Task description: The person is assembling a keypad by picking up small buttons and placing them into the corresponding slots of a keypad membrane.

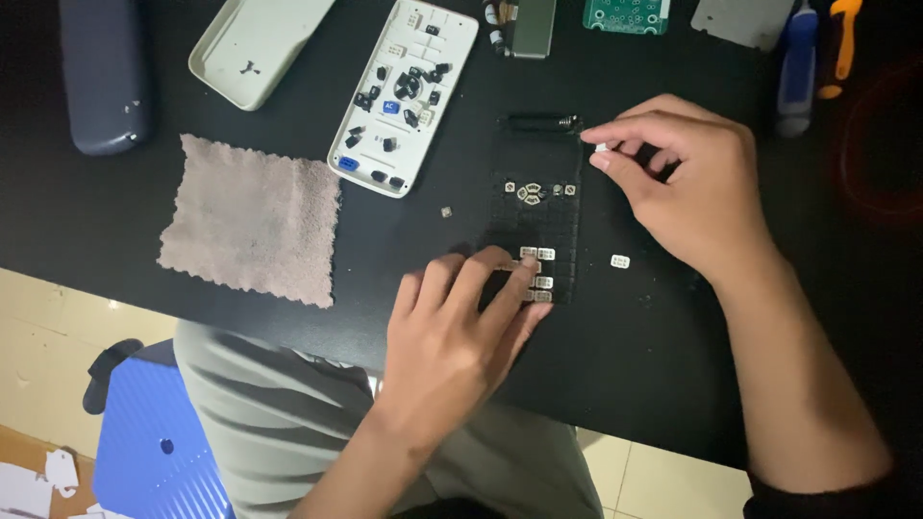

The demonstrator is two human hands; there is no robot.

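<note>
Keypad panel (535,216) between cloth (252,221) and loose key (620,261).

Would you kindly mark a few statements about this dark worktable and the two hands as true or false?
1. The left hand presses its fingertips on the black rectangular keypad shell. True.
2. The right hand pinches a small white button. True.
3. The frayed pinkish cloth covers the keypad shell. False: it lies apart, to the side.
4. The white remote-control front with loose dark buttons is in the right hand. False: it lies on the black table.
</note>
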